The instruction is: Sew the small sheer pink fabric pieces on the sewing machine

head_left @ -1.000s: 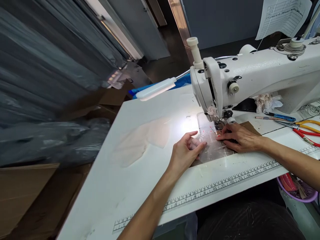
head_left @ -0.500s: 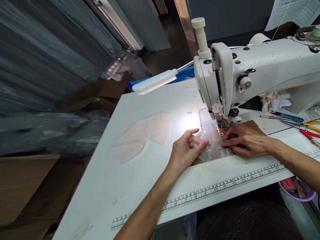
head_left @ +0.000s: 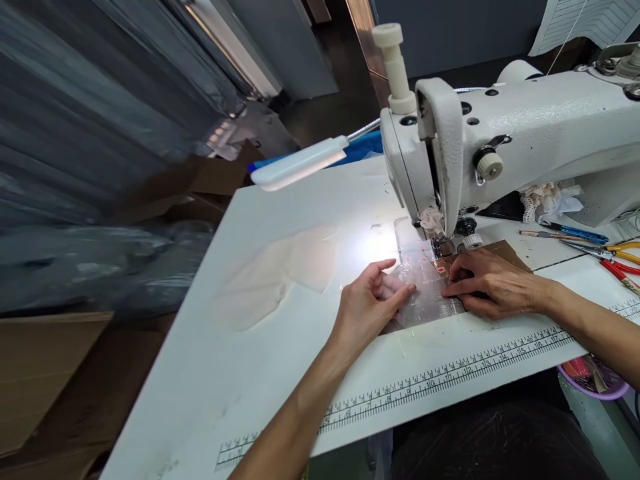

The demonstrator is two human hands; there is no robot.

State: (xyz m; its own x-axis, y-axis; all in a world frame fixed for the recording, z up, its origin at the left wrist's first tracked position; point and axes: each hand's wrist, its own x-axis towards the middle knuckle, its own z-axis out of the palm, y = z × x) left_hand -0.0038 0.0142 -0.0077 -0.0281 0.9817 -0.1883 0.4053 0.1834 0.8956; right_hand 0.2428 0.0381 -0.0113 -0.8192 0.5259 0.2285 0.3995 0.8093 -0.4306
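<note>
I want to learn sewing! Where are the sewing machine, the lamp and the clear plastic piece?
sewing machine (head_left: 540, 133), head view, on its white arm.
lamp (head_left: 299, 168), head view, middle of its white bar.
clear plastic piece (head_left: 429, 303), head view, on its shiny bare middle part.

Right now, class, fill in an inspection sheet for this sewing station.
Surface: white table with printed ruler along its near edge.
Job's things: clear sheet over brown card, at the sewing machine needle.
Clutter: hand tools, lace scraps right of the needle.
Hands: left hand curled on the sheet's left edge; right hand flat on it.
Cables: only the lamp gooseneck.
Surroundings: cardboard boxes, purple basket.
</note>
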